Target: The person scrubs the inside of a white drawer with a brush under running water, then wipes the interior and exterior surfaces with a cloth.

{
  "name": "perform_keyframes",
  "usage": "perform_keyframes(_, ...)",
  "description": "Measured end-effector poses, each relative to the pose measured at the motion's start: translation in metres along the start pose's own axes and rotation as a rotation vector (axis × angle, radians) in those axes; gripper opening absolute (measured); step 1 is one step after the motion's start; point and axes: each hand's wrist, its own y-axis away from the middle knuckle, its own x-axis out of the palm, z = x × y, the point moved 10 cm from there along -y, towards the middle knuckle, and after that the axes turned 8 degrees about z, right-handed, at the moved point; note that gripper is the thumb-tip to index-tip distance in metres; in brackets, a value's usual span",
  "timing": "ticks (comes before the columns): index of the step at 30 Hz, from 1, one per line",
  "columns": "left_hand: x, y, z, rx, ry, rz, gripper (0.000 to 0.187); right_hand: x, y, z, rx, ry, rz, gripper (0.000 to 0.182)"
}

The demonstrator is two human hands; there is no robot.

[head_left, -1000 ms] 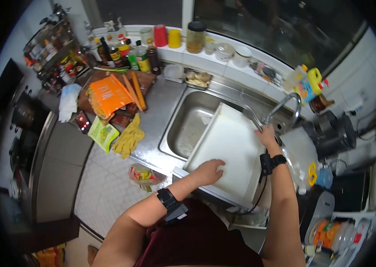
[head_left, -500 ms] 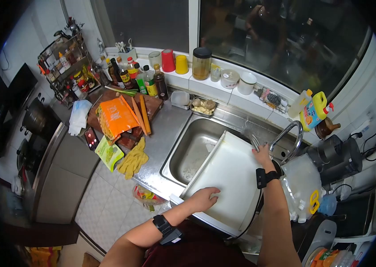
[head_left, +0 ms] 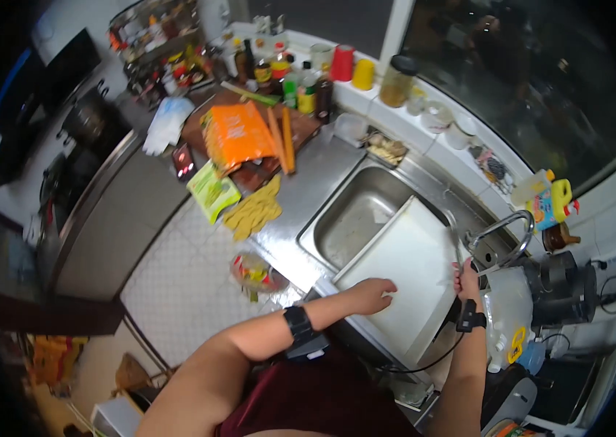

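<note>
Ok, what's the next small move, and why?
I'd probably steady the white tray with the left hand: that hand is loosely open at the tray, which lies across part of the sink and might shift, while the right hand is up by the faucet.

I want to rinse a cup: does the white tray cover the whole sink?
No, the left part of the sink shows uncovered beside the white tray.

The tray (head_left: 413,266) is white, the large packet (head_left: 238,138) orange
</note>
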Motion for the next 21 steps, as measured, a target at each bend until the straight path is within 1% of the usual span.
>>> perform_keyframes(2, 0.002, -0.001, 0.0, -0.002, 0.006, 0.016, 0.033, -0.015, 0.004, 0.0, -0.02, -0.05, -0.056, 0.048)
perform_keyframes(3, 0.002, -0.001, 0.0, -0.013, 0.014, 0.03, 0.033, -0.017, 0.01, 0.001, -0.054, -0.114, -0.014, 0.04)
perform_keyframes(6, 0.005, -0.003, 0.002, -0.016, 0.038, 0.039, 0.033, -0.024, 0.012, -0.001, -0.031, -0.123, 0.013, 0.028)
perform_keyframes(7, 0.004, -0.004, 0.002, -0.011, 0.045, 0.039, 0.032, -0.022, 0.015, -0.003, 0.008, -0.104, 0.075, 0.016)
perform_keyframes(9, 0.002, -0.006, 0.003, 0.02, 0.048, 0.015, 0.03, -0.021, 0.011, -0.004, -0.044, -0.068, 0.075, 0.014)
perform_keyframes(11, 0.006, -0.009, 0.006, 0.08, 0.05, -0.003, 0.028, -0.023, 0.028, 0.0, -0.087, -0.013, 0.021, 0.009)
perform_keyframes(12, 0.006, -0.009, 0.008, 0.021, 0.135, 0.019, 0.027, -0.03, 0.02, -0.008, -0.1, -0.026, 0.028, 0.008)
perform_keyframes(14, 0.007, -0.01, 0.009, 0.055, 0.105, 0.02, 0.027, -0.016, 0.042, 0.007, -0.158, -0.013, 0.082, 0.009)
perform_keyframes(16, 0.007, -0.009, 0.008, 0.024, 0.149, 0.052, 0.026, -0.021, 0.05, 0.008, -0.156, -0.012, -0.044, 0.007)
perform_keyframes(17, 0.007, -0.007, 0.006, -0.004, 0.186, 0.078, 0.027, -0.022, 0.055, 0.007, -0.116, 0.014, -0.08, 0.006)
perform_keyframes(18, 0.007, -0.005, 0.006, -0.035, 0.222, 0.097, 0.027, -0.02, 0.063, 0.011, -0.151, 0.007, -0.124, 0.005)
perform_keyframes(19, 0.007, -0.006, 0.007, -0.032, 0.228, 0.104, 0.028, -0.02, 0.071, 0.014, -0.131, 0.013, -0.182, 0.005)
perform_keyframes(20, 0.008, -0.007, 0.008, -0.03, 0.237, 0.107, 0.028, -0.019, 0.078, 0.015, -0.127, 0.023, -0.22, 0.007)
perform_keyframes(21, 0.009, -0.007, 0.009, -0.029, 0.245, 0.108, 0.029, -0.024, 0.073, 0.011, -0.11, 0.044, -0.2, 0.012)
